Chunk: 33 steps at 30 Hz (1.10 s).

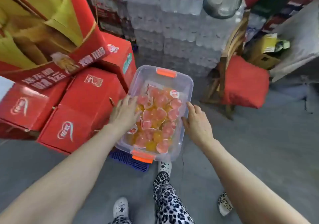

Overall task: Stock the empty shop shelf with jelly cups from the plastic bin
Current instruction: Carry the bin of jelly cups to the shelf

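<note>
A clear plastic bin (187, 84) with orange latches at both ends stands on a blue crate on the floor. Several pink and orange jelly cups (158, 118) fill it. My left hand (123, 112) reaches over the bin's left rim with its fingers spread and relaxed, holding nothing. At the bin's right rim my right hand (197, 123) hovers, fingers straight, empty as well. No shop shelf is in view.
Red cartons (82, 106) are stacked close on the left of the bin. Shrink-wrapped water bottle packs (172, 34) rise behind it. A wooden chair with a red cover (245, 82) stands on the right. The blue crate (131, 161) and my feet are below.
</note>
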Motion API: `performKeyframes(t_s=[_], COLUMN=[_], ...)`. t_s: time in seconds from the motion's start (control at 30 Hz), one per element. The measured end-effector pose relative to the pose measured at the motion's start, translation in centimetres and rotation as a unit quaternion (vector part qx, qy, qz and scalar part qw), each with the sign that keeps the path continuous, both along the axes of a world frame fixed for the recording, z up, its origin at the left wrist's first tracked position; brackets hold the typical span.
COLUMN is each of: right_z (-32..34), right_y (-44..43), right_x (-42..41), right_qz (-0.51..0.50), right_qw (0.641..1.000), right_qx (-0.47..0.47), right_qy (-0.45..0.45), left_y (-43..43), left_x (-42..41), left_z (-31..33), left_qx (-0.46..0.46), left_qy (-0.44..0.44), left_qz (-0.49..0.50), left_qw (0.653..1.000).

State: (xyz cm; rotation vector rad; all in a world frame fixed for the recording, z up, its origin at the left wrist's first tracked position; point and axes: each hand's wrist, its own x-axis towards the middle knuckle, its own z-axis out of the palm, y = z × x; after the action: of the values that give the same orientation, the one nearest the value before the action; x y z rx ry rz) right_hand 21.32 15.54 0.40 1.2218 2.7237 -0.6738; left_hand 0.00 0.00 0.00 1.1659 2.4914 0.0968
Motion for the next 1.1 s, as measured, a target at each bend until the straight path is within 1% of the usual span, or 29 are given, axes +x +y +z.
performKeyframes(t_s=[0.03,0.13,0.2,0.33,0.47,0.53,0.6,0.7,0.8,0.9,1.1], right_z=[-1.1,-4.3,-6.0,-6.6,-5.9,-6.3,-6.8,-7.1,-7.7,-7.6,-5.7], right_y=[0.3,0.2,0.2,0.9,3.9,5.9,7.1,7.4,8.1,8.5,5.5], right_x=[-0.5,-1.6,-2.5,-3.3,-3.4,-3.4,-3.4,-3.4,-3.5,-3.0,1.8], right_qz=[-0.018,-0.062,-0.089,-0.096,-0.093,-0.121,-0.162,-0.174,-0.176,-0.187,-0.209], right_qw=[0.999,0.993,0.987,0.985,0.987,0.984,0.975,0.969,0.962,0.953,0.954], right_qx=[-0.028,-0.097,-0.128,-0.14,-0.128,-0.128,-0.148,-0.175,-0.207,-0.234,-0.202], right_qy=[-0.005,-0.024,-0.037,-0.038,-0.021,-0.024,-0.023,-0.001,0.032,0.048,0.076], left_y=[0.3,0.5,0.7,0.7,1.5,2.4,3.4,4.4,4.4,4.0,0.4], left_x=[-0.1,-0.2,-0.2,-0.3,-0.3,-0.3,-0.3,-0.8,-2.0,-2.3,1.9], left_z=[-0.8,-3.3,-4.5,-5.5,-6.4,-7.2,-7.6,-8.1,-8.5,-7.9,-4.7], left_qx=[-0.017,-0.03,-0.03,-0.02,-0.021,0.0,0.009,0.022,0.064,0.092,0.146], left_qy=[-0.012,-0.046,-0.067,-0.059,-0.089,-0.112,-0.121,-0.116,-0.118,-0.15,-0.195], left_qz=[0.015,0.057,0.083,0.112,0.172,0.205,0.229,0.267,0.255,0.256,0.272], left_qw=[1.0,0.997,0.994,0.992,0.981,0.972,0.966,0.956,0.958,0.95,0.931])
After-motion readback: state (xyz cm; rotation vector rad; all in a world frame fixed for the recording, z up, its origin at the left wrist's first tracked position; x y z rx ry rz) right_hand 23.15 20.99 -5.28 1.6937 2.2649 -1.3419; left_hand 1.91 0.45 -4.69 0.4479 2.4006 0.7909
